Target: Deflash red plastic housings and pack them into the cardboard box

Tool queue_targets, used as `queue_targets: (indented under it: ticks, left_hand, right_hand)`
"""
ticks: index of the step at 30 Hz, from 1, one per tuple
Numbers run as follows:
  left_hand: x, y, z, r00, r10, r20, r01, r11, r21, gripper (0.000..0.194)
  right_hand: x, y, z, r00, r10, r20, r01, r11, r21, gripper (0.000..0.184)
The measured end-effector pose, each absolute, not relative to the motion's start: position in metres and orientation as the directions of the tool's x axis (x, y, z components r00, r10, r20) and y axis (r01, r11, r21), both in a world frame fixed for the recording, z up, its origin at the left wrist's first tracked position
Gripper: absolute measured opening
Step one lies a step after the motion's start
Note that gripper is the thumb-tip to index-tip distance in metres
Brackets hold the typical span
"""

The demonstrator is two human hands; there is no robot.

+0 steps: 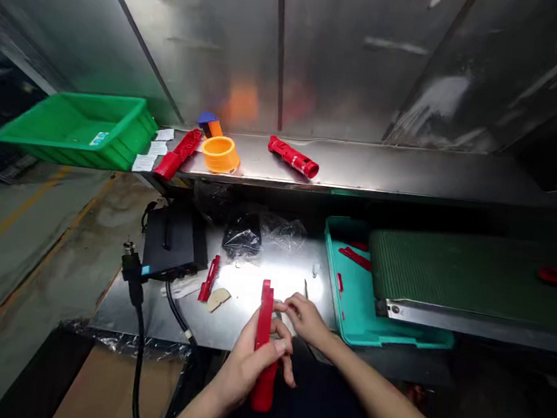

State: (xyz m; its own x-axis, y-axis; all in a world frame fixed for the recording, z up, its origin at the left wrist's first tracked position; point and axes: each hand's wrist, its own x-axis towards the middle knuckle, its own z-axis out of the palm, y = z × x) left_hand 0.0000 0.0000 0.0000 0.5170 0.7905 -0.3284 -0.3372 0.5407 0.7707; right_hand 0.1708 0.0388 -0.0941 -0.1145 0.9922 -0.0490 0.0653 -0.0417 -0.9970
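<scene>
My left hand (251,360) is wrapped round a long red plastic part (263,388), holding it upright over the front edge of the metal worktable. Beside it, my right hand (307,319) has its fingers pinched together close to the red part. A thin pointed blade (305,288) sticks up from behind the right fingers; its handle is hidden. On the tabletop to the left lie a smaller red part (209,278) and a beige piece with a curved edge (218,299).
A teal tray (348,304) with red pieces sits right, partly under a green conveyor belt (453,269). A black box (172,237) with cables stands left. The shelf (388,171) carries red parts and an orange ring (220,155); a green crate (121,134) is far left.
</scene>
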Motion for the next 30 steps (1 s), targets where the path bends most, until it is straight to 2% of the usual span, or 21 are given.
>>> queue_targets:
  ticks: [5, 8, 11, 15, 18, 19, 20, 22, 24, 27, 30]
  left_hand:
    - [0.019, -0.008, 0.011, 0.489, 0.772, -0.406, -0.242, 0.567, 0.787, 0.056]
    - [0.035, -0.013, 0.02, 0.496, 0.732, -0.467, -0.084, 0.576, 0.813, 0.063]
    - [0.049, -0.018, 0.03, 0.463, 0.73, -0.503, 0.042, 0.549, 0.835, 0.061]
    - [0.058, -0.027, 0.039, 0.436, 0.727, -0.531, 0.119, 0.538, 0.834, 0.053]
    - [0.061, -0.034, 0.042, 0.45, 0.705, -0.549, 0.143, 0.549, 0.823, 0.048]
    - [0.062, -0.036, 0.041, 0.453, 0.702, -0.549, 0.146, 0.549, 0.823, 0.046]
    - [0.063, -0.038, 0.041, 0.457, 0.701, -0.548, 0.148, 0.548, 0.824, 0.045]
    - [0.065, -0.04, 0.04, 0.464, 0.694, -0.55, 0.145, 0.553, 0.82, 0.046]
    - [0.065, -0.042, 0.04, 0.48, 0.68, -0.555, 0.138, 0.566, 0.813, 0.05]
    - [0.065, -0.043, 0.043, 0.46, 0.683, -0.567, 0.145, 0.572, 0.807, 0.053]
    - [0.065, -0.042, 0.05, 0.419, 0.683, -0.599, 0.187, 0.58, 0.793, 0.054]
  right_hand:
    - [0.22, 0.036, -0.022, -0.064, 0.998, -0.011, -0.022, -0.012, -1.0, 0.031]
    - [0.226, 0.022, 0.024, -0.155, 0.988, 0.029, -0.14, 0.007, -0.99, 0.023]
    - [0.22, 0.008, 0.049, -0.207, 0.978, 0.005, -0.256, -0.049, -0.965, 0.016]
    - [0.215, -0.006, 0.047, -0.19, 0.978, -0.083, -0.289, -0.136, -0.948, 0.033]
    - [0.214, -0.013, 0.041, -0.128, 0.988, -0.084, -0.305, -0.12, -0.945, 0.058]
    - [0.212, -0.014, 0.04, -0.102, 0.993, -0.067, -0.304, -0.095, -0.948, 0.058]
    - [0.211, -0.016, 0.039, -0.073, 0.996, -0.043, -0.292, -0.062, -0.955, 0.05]
    - [0.208, -0.018, 0.04, 0.001, 1.0, 0.014, -0.246, 0.014, -0.969, 0.023]
    - [0.207, -0.019, 0.041, 0.071, 0.997, 0.038, -0.216, 0.052, -0.975, 0.014]
    - [0.212, -0.023, 0.041, -0.006, 1.0, 0.0, -0.276, -0.002, -0.961, 0.017]
    - [0.217, -0.028, 0.04, -0.183, 0.983, -0.03, -0.345, -0.093, -0.934, 0.04]
